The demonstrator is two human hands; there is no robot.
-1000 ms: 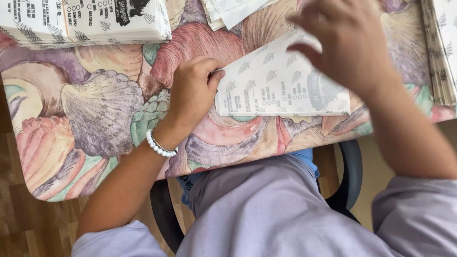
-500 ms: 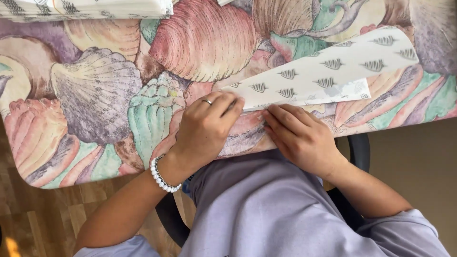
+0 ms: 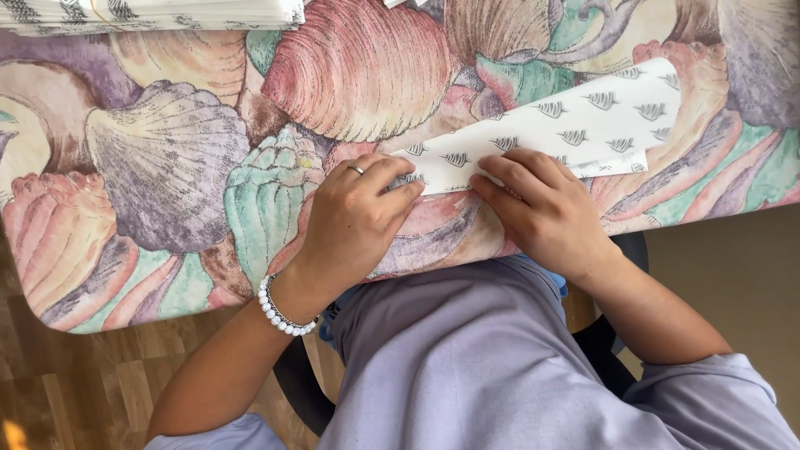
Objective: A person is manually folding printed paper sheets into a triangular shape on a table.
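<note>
A folded white paper sheet [image 3: 575, 125] with a grey leaf pattern lies slanted on a table covered by a seashell-print cloth [image 3: 167, 175]. My left hand [image 3: 354, 221], with a ring and a white bead bracelet, presses its fingertips on the sheet's left end. My right hand [image 3: 542, 212] lies flat on the sheet's lower folded edge, fingers pointing left toward the other hand. Both hands press the paper down against the cloth near the table's front edge.
A stack of similar patterned white paper [image 3: 150, 12] sits at the table's far left edge. Another bit of white paper [image 3: 404, 2] shows at the top. Below are my grey-clad lap, a dark chair [image 3: 292, 383] and a wooden floor [image 3: 75, 383].
A second ago my right hand held the sheet up above the table. The sheet now lies flat and folded, and both hands have come together on its near edge.
</note>
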